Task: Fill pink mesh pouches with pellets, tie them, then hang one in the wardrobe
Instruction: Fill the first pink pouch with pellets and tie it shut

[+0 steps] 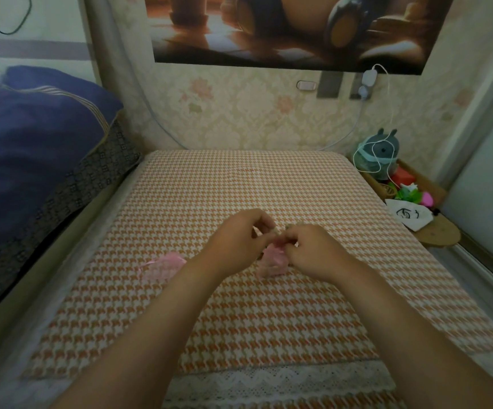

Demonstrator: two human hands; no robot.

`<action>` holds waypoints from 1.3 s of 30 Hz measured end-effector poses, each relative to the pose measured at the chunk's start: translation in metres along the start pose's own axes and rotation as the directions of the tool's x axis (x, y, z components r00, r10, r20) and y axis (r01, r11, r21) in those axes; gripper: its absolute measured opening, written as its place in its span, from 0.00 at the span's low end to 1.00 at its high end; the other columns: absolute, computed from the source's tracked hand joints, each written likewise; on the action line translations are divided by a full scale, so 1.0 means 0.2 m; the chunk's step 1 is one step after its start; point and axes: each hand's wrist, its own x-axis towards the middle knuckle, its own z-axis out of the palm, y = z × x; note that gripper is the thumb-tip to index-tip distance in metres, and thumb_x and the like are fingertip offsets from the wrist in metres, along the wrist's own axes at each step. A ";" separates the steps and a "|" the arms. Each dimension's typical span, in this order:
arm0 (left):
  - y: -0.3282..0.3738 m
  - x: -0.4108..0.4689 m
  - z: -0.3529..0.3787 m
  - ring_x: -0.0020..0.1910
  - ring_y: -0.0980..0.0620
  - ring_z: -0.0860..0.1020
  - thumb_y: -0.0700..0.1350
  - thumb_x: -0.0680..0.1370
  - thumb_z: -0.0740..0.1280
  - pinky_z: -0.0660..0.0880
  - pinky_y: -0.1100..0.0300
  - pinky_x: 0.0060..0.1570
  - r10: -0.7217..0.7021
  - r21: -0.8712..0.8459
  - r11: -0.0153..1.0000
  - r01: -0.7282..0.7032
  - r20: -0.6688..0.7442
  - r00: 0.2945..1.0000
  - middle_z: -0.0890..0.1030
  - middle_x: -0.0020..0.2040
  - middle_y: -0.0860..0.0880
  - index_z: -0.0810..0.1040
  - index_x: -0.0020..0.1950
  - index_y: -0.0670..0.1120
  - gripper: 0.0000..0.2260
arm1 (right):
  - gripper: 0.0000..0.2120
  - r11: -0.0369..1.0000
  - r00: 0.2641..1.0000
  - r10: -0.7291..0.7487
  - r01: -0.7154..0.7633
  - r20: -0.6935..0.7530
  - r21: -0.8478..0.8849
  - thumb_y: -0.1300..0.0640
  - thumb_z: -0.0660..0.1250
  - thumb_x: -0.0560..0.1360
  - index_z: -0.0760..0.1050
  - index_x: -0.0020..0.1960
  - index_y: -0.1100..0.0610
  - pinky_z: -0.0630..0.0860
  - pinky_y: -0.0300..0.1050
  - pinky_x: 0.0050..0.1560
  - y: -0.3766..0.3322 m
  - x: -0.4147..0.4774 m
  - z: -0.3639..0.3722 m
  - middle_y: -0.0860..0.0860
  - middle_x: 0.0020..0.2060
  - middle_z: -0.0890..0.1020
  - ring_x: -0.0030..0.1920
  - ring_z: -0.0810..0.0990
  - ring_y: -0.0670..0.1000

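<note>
Forearms stretch out over bed [180, 202] with orange houndstooth cover, both hands at the top of a pink mesh pouch [272, 262].
Left hand [238, 234] and right hand [313, 250] have fingers curled, pinching the pouch's neck between them; grip on the strings is too blurred to tell. Pouch base rests on the cover at mid-bed. Second pink pouch [162, 267] lies flat just left of the left forearm, untouched. Blue pillow [32, 137] far left, grey plush toy [382, 149] far right.
</note>
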 end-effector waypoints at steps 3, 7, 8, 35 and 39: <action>0.00 0.00 0.05 0.40 0.58 0.78 0.50 0.76 0.70 0.75 0.64 0.41 0.008 0.043 0.999 -0.009 0.023 1.000 0.80 0.43 0.57 0.80 0.48 0.51 0.04 | 0.11 1.000 1.000 -0.002 0.002 -0.007 0.007 0.59 0.63 0.75 0.81 0.42 0.46 0.80 0.57 0.46 0.01 0.00 0.00 0.47 0.39 0.83 0.42 0.82 0.51; -0.02 0.02 0.10 0.43 0.58 0.75 0.51 0.75 0.71 0.75 0.58 0.47 0.045 0.130 0.990 -0.044 -0.001 0.999 0.77 0.48 0.55 0.81 0.48 0.54 0.04 | 0.10 1.000 1.000 -0.001 0.001 -0.008 -0.001 0.59 0.62 0.74 0.81 0.39 0.52 0.79 0.61 0.45 0.02 -0.01 0.00 0.51 0.36 0.82 0.40 0.80 0.54; -0.02 0.02 0.11 0.43 0.57 0.75 0.52 0.75 0.71 0.76 0.56 0.47 0.049 0.145 0.988 -0.047 -0.008 0.999 0.77 0.48 0.55 0.81 0.48 0.54 0.04 | 0.10 1.000 1.000 0.002 -0.002 -0.001 0.002 0.60 0.62 0.74 0.82 0.40 0.52 0.79 0.61 0.46 0.02 -0.01 -0.01 0.51 0.37 0.83 0.41 0.81 0.54; 0.06 0.01 0.05 0.42 0.57 0.80 0.48 0.75 0.66 0.80 0.56 0.46 -0.148 0.273 0.954 0.124 0.067 0.987 0.85 0.44 0.56 0.85 0.47 0.53 0.08 | 0.09 0.968 0.985 0.161 -0.170 -0.062 -0.186 0.56 0.68 0.76 0.83 0.54 0.47 0.80 0.49 0.54 0.20 0.02 0.01 0.46 0.52 0.83 0.53 0.81 0.49; 0.05 0.02 0.05 0.43 0.57 0.81 0.43 0.74 0.67 0.79 0.60 0.47 -0.160 0.221 0.965 0.144 0.057 0.985 0.86 0.45 0.53 0.86 0.47 0.49 0.08 | 0.03 0.963 0.985 0.170 -0.171 -0.021 -0.207 0.52 0.72 0.73 0.80 0.46 0.46 0.78 0.46 0.46 0.20 0.03 0.05 0.45 0.43 0.82 0.46 0.81 0.50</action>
